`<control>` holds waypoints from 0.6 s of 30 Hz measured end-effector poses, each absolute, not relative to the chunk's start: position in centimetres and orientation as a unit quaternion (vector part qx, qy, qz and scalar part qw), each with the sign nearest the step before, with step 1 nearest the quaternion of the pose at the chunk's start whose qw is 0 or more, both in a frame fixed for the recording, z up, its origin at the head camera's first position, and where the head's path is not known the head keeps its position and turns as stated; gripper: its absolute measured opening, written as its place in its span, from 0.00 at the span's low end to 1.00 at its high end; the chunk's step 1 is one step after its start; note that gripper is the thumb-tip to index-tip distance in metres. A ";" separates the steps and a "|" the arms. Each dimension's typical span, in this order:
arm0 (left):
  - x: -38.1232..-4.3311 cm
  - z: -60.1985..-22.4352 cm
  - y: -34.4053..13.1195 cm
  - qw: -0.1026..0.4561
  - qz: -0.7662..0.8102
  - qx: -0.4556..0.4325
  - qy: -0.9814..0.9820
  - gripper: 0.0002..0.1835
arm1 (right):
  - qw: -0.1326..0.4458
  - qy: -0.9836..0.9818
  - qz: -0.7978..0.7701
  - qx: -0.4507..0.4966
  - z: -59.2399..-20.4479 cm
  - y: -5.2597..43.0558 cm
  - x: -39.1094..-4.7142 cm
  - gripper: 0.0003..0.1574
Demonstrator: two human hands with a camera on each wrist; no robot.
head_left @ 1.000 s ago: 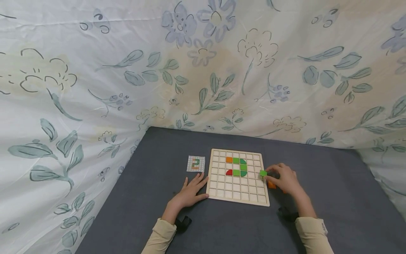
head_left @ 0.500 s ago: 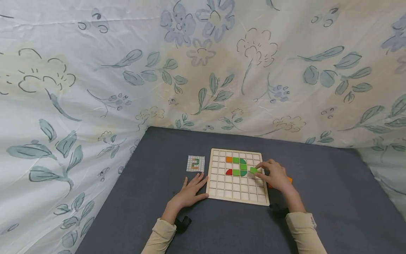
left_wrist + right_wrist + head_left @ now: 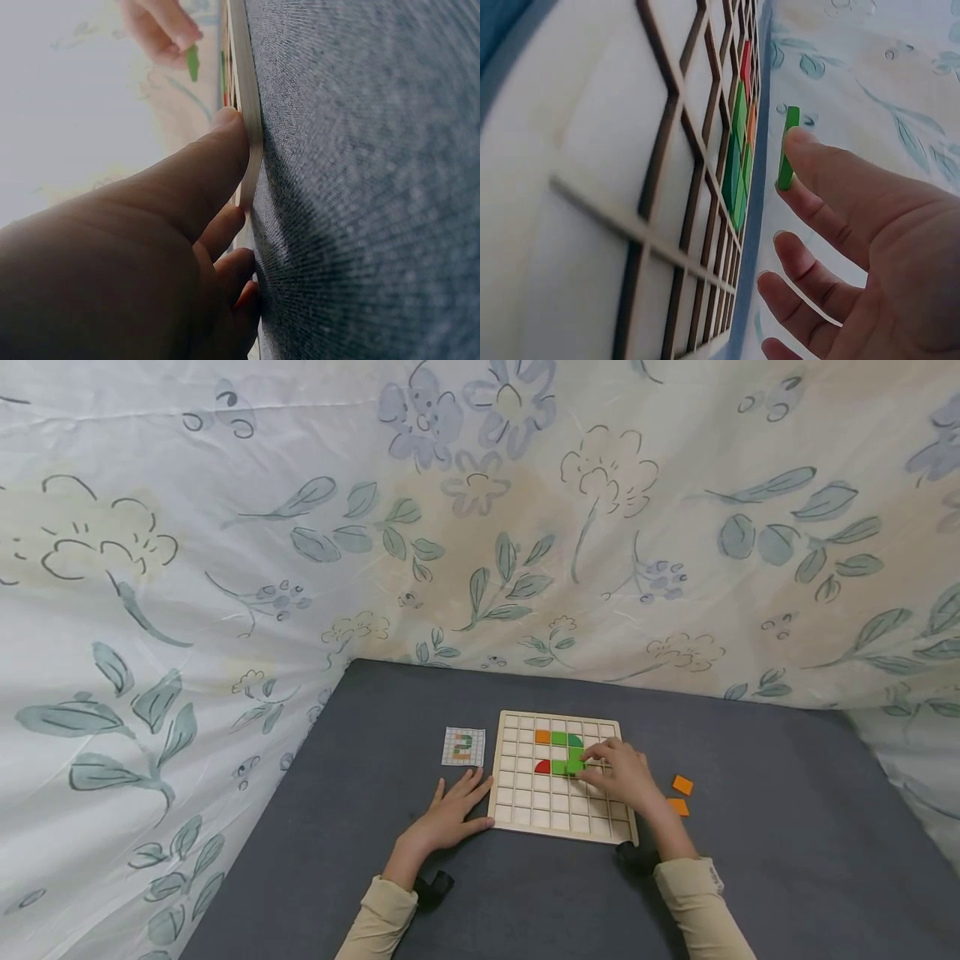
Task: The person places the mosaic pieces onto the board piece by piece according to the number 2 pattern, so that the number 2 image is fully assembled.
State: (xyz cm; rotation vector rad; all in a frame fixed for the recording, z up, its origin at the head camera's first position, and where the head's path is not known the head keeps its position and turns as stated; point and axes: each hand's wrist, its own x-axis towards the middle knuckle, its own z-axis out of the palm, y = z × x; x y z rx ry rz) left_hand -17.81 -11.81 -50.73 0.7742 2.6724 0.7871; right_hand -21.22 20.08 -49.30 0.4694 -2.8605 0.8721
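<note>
Over the wooden grid board (image 3: 561,825), the right hand (image 3: 626,774) has moved inward from the board's right edge, pinching a green tile (image 3: 787,148) in its fingertips just above the cells beside the green, orange and red pieces already set. Two orange tiles (image 3: 681,795), once hidden by that hand, now show on the grey mat. The left hand (image 3: 448,814) lies flat, fingers straight against the board's left edge.

The person wore a long-sleeved top in pale beige; both sleeves ended in plain cuffs at the wrists. A small white label showed on the right sleeve (image 3: 701,902), at about 3 o'clock of its cuff. A dark strap or device sat at each wrist. The left hand (image 3: 448,814) and right hand (image 3: 626,777) were bare, without rings.
</note>
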 end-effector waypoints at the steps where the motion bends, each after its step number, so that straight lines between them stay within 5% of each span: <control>1: -17.8 -50.7 -11.8 0.125 0.270 0.266 0.917 0.37 | 0.060 -0.943 0.287 0.157 -49.3 19.9 -21.3 0.14; 18: -18.0 -51.0 -11.8 0.123 0.272 0.269 0.916 0.36 | 0.049 -0.945 0.270 0.176 -49.8 17.0 -21.4 0.16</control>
